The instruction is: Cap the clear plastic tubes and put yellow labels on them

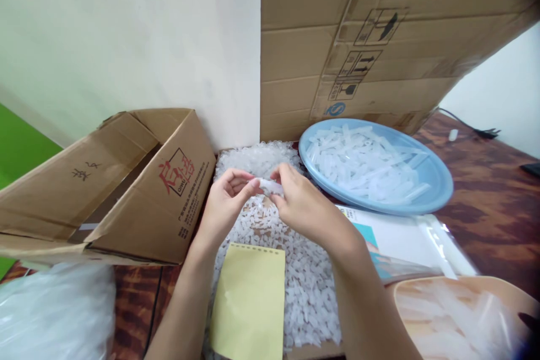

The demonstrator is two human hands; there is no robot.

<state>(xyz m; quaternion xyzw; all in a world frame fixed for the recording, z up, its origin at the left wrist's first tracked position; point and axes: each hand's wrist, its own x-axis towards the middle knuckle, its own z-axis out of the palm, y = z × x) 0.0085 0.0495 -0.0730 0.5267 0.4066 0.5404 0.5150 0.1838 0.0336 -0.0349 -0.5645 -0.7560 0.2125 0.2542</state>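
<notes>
Between my two hands is a small whitish, translucent plastic piece (270,186), held roughly level. My left hand (229,198) pinches its left end with thumb and fingers. At the other end, the thumb and fingers of my right hand (297,198) close on it. Directly below lies a spread of many small white plastic bits (310,284) in a shallow cardboard tray. Behind the hands is a heap of clear plastic pieces (257,158). A yellow notepad sheet (250,301) rests over the near left part of the white bits.
An open cardboard box (185,180) stands at left, with a filled clear plastic bag (59,312) before it. On the right are a blue basin (441,180) of translucent strips, a white packet (405,236) and a peach tray (502,287). A large carton (295,56) rises behind.
</notes>
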